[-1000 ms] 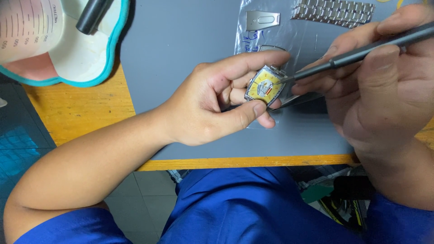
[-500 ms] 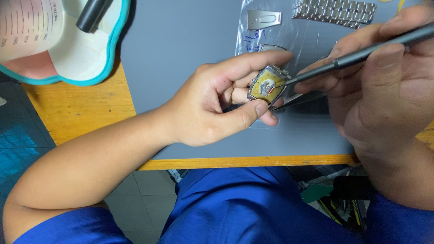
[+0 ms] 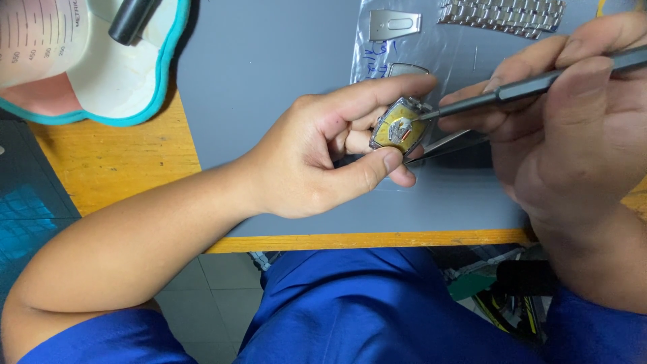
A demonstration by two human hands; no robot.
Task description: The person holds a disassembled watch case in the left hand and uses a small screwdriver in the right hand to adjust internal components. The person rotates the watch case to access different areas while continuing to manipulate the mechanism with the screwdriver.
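1. Yellow and silver mark the small watch case [image 3: 399,129], which is pinched by the left hand [image 3: 323,152] between thumb below and forefinger above, over the grey mat [image 3: 269,81] on the counter [image 3: 108,162].
2. A slim dark metal tool [image 3: 532,84] is held by the right hand [image 3: 573,128], the grip pressed together around its shaft; its tip is set against the case's upper right edge.
3. A second thin pointed tool [image 3: 448,145], seemingly tweezers, is seen just below, reaching toward the case.
4. A clear plastic bag [image 3: 465,47] is laid on the mat beyond the hands, with a metal watch bracelet [image 3: 502,13] and a flat silver clasp plate [image 3: 394,24] on it.
5. A white tray with a teal rim [image 3: 135,87] is placed at the far left, with a black cylinder [image 3: 133,19] inside.
6. Blue clothing [image 3: 377,310] is seen below the counter edge.
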